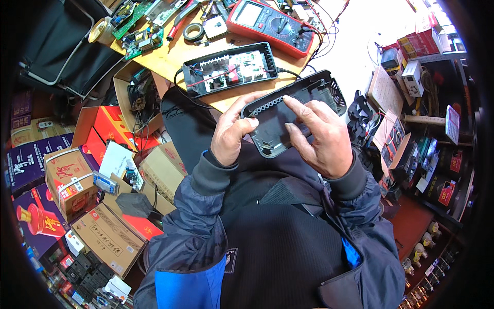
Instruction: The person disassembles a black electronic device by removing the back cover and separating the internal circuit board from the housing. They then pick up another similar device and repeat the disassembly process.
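Note:
A black plastic housing cover [270, 123] is held over my lap with its hollow inside facing up. My left hand [230, 135] grips its left end, the thumb inside the rim and the fingers behind. Over the cover's inside, my right hand [323, 138] has its index finger stretched to a row of round vent holes along the far wall, while the thumb stays apart. Just beyond lies the matching black housing base [193, 80] on the table edge. A circuit board [252, 64] with heat sinks and wires sits in it, and black cables leave both ends.
On the yellow table [163, 57] are a red multimeter [272, 26], a tape roll [194, 32] and loose green circuit boards [144, 42]. Cardboard boxes [109, 238] crowd the floor at left. Shelves with boxes and a white pegboard-like panel [386, 92] stand at right.

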The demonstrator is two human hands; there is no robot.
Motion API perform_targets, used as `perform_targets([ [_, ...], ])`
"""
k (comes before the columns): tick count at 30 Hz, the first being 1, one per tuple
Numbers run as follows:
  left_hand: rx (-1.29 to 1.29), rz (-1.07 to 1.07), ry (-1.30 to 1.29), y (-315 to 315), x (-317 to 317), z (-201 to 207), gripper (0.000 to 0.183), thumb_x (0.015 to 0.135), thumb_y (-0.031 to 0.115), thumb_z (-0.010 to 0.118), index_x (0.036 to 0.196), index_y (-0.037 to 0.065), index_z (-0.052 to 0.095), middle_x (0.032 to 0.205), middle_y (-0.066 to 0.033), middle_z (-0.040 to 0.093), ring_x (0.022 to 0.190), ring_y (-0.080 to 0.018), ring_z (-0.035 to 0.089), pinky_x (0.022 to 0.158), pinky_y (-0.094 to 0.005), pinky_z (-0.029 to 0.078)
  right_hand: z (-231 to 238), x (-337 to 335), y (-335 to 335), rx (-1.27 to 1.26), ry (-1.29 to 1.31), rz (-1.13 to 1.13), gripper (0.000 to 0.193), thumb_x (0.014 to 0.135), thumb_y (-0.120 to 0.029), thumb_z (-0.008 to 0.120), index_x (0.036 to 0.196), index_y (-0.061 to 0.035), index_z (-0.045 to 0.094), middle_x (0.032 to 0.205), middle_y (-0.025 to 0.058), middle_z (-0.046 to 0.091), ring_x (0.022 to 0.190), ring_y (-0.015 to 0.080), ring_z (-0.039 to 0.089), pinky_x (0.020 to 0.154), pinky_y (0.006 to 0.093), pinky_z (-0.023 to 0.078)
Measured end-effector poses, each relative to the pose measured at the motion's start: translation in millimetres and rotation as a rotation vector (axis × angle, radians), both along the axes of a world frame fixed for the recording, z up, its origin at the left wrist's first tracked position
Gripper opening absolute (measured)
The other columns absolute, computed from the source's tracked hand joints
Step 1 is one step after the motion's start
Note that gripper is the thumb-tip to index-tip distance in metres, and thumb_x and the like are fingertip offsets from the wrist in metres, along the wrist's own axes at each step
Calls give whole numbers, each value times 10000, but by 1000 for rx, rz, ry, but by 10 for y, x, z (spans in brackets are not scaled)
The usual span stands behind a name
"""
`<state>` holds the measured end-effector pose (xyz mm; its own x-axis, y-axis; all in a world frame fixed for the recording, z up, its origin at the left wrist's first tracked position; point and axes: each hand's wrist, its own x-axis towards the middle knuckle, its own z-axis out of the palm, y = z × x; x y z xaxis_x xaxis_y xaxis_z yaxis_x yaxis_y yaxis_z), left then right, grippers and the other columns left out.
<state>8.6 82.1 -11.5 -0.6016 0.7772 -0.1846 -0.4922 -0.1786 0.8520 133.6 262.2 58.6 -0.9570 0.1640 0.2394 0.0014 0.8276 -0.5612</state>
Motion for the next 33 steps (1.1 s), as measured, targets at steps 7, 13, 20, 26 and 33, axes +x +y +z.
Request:
perform_targets([
  [7, 32, -13, -47, -53, -35, -29, 639, 889, 180, 542, 1481, -57, 511, 1312, -140, 677, 1133, -151, 666, 1026, -290, 521, 26, -25, -40, -61, -21, 28, 501, 881, -39, 767, 1376, -45, 685, 944, 140, 659, 802, 288, 655, 727, 382, 530],
  [13, 14, -20, -64, -55, -13, -47, 630, 900, 175, 554, 1491, -39, 513, 1303, -124, 679, 1096, -133, 665, 995, -273, 524, 0, -16, -19, -47, -10, 54, 497, 875, -44, 772, 1366, -57, 697, 945, 136, 662, 797, 290, 651, 713, 384, 529],
  [20, 5, -27, -48, -47, -13, -60, 630, 903, 183, 559, 1495, -27, 516, 1293, -108, 686, 1076, -123, 669, 979, -260, 523, -27, -2, 5, -45, -15, 56, 503, 870, -46, 772, 1367, -62, 699, 945, 134, 662, 800, 293, 648, 723, 388, 532],
  [26, 1, 9, -48, -24, 12, -49, 633, 896, 198, 565, 1486, -27, 536, 1271, -83, 686, 1023, -92, 634, 931, -233, 496, -30, 7, 15, -36, -10, 79, 479, 870, -115, 770, 1342, -77, 700, 950, 111, 644, 832, 292, 644, 730, 397, 548],
  [33, -79, -4, -2, -46, -5, -85, 643, 880, 238, 586, 1471, -14, 561, 1127, -31, 678, 886, -58, 549, 816, -208, 452, -41, 0, 12, -34, -12, 86, 503, 853, -123, 781, 1350, -90, 704, 929, 98, 631, 822, 283, 634, 716, 389, 544],
])
